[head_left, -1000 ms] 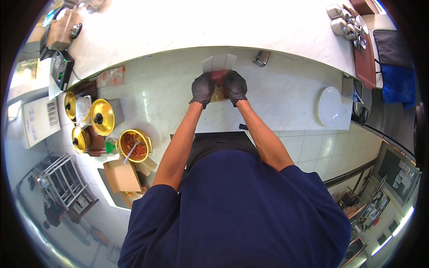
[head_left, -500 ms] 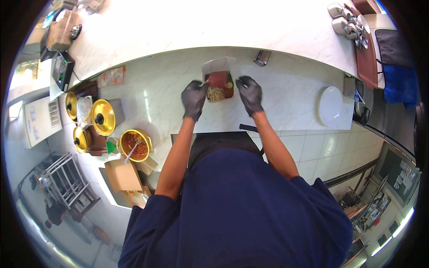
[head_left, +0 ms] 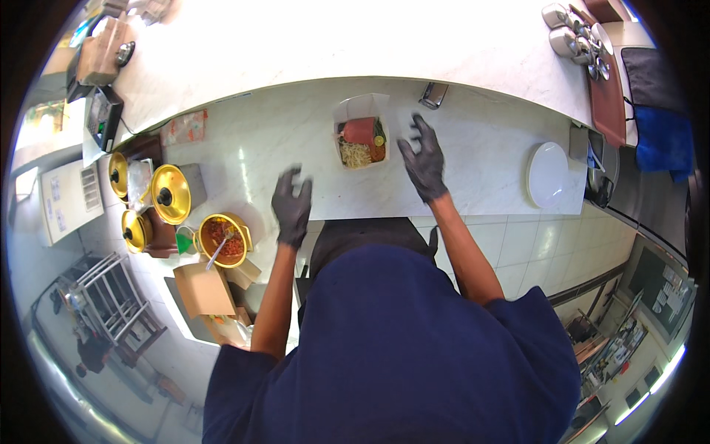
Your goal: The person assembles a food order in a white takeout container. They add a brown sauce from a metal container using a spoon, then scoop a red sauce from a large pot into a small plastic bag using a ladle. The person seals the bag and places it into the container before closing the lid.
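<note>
A takeaway food box (head_left: 360, 169) sits on the pale counter with its clear lid (head_left: 362, 108) raised at the far side. Inside lie whitish strands like noodles or sprouts (head_left: 355, 155), a reddish-pink packet (head_left: 360, 131), a slice of lime (head_left: 379, 140) and some reddish-brown food. Both my hands wear black gloves and hold nothing. My left hand (head_left: 291, 206), a little blurred, is over the counter's front edge, left of the box and nearer to me. Just right of the box hovers my right hand (head_left: 424, 160), its fingers spread.
A small shiny metal object (head_left: 433, 95) lies beyond my right hand. Farther right is a white oval plate (head_left: 547, 176). At left stand pots with gold lids (head_left: 171, 194) and a golden pot of red sauce (head_left: 237, 251) with a spoon. A raised white shelf (head_left: 355, 44) borders the far side.
My hands have come away from the box: the left back toward me and to the left, the right slightly to the right. Their fingers have opened out.
</note>
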`<state>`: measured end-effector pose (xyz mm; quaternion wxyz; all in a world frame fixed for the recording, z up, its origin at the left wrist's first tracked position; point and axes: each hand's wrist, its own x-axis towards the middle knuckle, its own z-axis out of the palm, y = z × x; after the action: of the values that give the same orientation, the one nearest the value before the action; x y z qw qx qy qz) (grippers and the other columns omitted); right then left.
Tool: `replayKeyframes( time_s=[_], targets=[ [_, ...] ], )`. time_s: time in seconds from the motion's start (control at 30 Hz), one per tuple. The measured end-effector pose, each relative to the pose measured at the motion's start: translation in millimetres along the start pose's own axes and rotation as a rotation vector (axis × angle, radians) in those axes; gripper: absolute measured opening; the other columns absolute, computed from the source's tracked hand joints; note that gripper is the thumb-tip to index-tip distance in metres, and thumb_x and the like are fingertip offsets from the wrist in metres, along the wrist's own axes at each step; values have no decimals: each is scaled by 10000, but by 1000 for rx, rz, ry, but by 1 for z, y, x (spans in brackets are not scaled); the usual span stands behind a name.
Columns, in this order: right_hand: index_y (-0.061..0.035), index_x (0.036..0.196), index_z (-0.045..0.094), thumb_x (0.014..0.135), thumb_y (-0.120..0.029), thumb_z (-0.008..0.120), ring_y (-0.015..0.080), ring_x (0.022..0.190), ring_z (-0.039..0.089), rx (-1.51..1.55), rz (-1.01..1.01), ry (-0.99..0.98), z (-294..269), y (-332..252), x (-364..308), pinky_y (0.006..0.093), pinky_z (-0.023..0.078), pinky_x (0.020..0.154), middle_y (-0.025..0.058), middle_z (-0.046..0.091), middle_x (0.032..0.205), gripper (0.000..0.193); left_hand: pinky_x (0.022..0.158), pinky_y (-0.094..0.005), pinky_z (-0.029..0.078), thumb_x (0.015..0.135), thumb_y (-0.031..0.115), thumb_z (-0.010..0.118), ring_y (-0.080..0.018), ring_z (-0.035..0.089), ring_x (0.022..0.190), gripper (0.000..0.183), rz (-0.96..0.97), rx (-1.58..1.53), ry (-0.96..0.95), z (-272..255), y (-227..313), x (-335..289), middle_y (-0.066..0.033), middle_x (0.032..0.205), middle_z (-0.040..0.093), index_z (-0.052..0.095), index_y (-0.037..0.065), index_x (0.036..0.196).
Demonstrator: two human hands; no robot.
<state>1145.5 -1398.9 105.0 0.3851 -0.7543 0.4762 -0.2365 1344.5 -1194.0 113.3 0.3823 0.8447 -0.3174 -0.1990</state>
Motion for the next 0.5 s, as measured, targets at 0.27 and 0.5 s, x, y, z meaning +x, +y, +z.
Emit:
replayKeyframes(
  time_s=[0.27,0.5],
  targets=[
    [-76,1298,503,795,-57,700,358,1024,589,-189,-422,166,73,1,74,426,501,870,158,604,1112,541,794,-389,534,777,210,759,-293,606,1023,662,505,364,179,92,60,112,-112,1132,606,477,160,1373],
    [-142,1408,435,736,50,612,370,1045,558,-245,-465,52,68,7,71,446,501,870,195,527,1175,721,660,-397,532,805,138,694,-279,613,851,550,596,393,94,107,29,125,-101,953,582,510,178,1322]
  ],
)
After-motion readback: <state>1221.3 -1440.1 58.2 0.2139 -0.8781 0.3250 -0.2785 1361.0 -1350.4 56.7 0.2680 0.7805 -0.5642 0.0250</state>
